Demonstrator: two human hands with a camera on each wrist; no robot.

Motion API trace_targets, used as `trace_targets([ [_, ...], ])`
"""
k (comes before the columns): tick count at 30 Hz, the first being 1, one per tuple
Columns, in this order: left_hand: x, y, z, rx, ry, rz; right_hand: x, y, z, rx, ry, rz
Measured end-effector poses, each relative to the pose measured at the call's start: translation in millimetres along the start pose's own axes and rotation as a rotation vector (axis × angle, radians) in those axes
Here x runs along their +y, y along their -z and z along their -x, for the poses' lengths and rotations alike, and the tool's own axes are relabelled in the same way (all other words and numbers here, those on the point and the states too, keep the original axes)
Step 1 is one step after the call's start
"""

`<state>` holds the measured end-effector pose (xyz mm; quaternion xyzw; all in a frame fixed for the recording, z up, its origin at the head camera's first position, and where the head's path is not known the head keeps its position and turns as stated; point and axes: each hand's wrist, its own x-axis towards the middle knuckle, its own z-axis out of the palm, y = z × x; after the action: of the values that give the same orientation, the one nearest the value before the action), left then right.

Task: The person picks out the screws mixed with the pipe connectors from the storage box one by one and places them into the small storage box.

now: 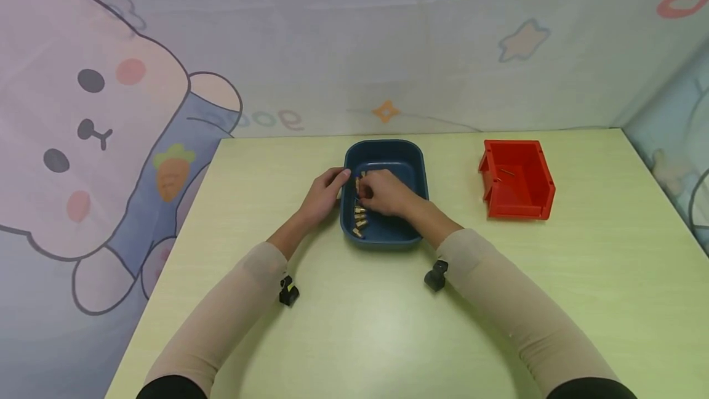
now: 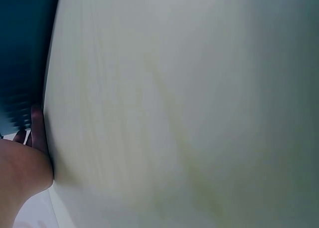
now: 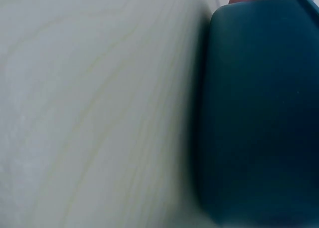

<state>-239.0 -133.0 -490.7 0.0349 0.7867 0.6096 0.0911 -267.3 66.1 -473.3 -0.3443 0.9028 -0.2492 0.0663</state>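
Note:
A dark blue plastic tub [image 1: 393, 242] stands on the table, and several small brass fittings [image 1: 360, 217] lie in a rough row along its left inner wall. My left hand [image 1: 323, 194] grips the tub's left side, thumb over the rim and fingers outside; in the left wrist view, those fingers [image 2: 37, 125] lie against the outer wall. Reaching in over the right side, my right hand [image 1: 384, 192] has its fingers curled and pinches a brass fitting [image 1: 357, 185] near the left wall. The right wrist view shows mostly the tub's outer side [image 3: 264, 113].
A red open-front bin [image 1: 517, 211] stands to the right of the tub, with a thin metal piece [image 1: 507, 172] inside. Behind the pale wooden table [image 1: 354, 325] hangs a printed cloth backdrop [image 1: 332, 48].

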Motion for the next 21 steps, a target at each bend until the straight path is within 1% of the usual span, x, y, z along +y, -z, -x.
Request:
trace_targets([
  [5, -0.6, 0.8, -0.9, -0.009, 0.003, 0.003, -0.6, 0.8, -0.4, -0.016, -0.009, -0.001],
  [12, -1.6, 1.6, -3.8, 0.004, -0.003, -0.043, -1.8, 3.4, -1.5, -0.025, -0.002, 0.014],
  [17, 0.1, 0.8, -2.3, 0.01, 0.0, -0.036, -2.5, 3.1, -0.9, -0.023, 0.006, 0.027],
  [21, -1.6, 0.4, -2.7, 0.013, 0.005, -0.025, -2.4, 2.1, 0.2, -0.014, 0.009, 0.036],
])
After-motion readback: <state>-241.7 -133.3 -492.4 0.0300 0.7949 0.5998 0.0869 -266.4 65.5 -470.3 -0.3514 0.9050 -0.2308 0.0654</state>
